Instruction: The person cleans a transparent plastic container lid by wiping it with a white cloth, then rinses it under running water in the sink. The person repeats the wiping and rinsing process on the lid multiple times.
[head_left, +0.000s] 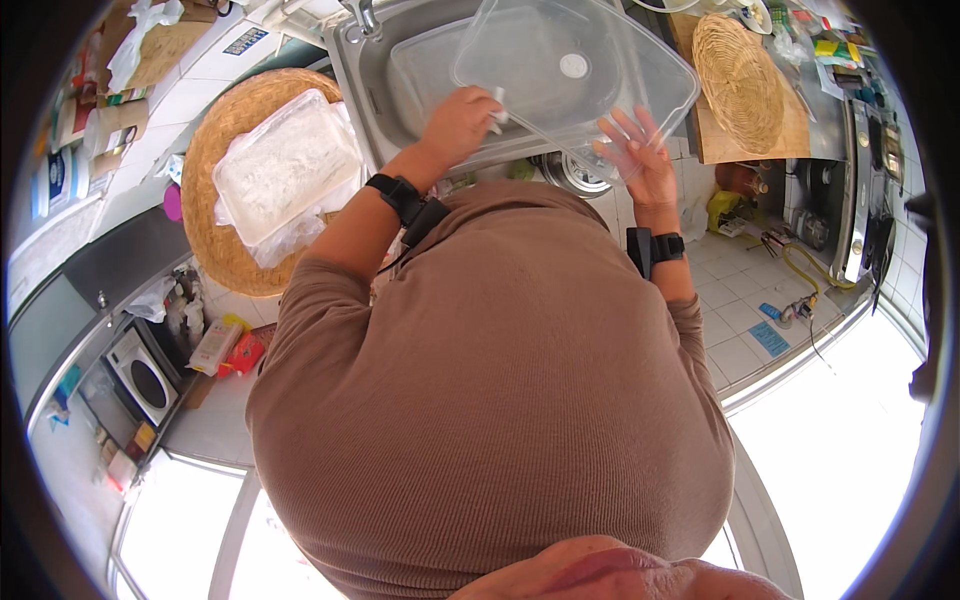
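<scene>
Over the sink, a large clear plastic lid or shallow box is tilted, with a round white sticker on it. My right hand grips its near right corner, and the fingers show through the plastic. My left hand pinches a crumpled white tissue or cloth at the lid's near left edge. Below it, the stainless steel sink holds another translucent plastic container, partly hidden behind the lid.
A faucet stands at the sink's far left. To the left, a round woven tray bears a plastic box of white powder on plastic bags. On the right, a wicker mat lies on a wooden board. A yellow hose crosses the floor.
</scene>
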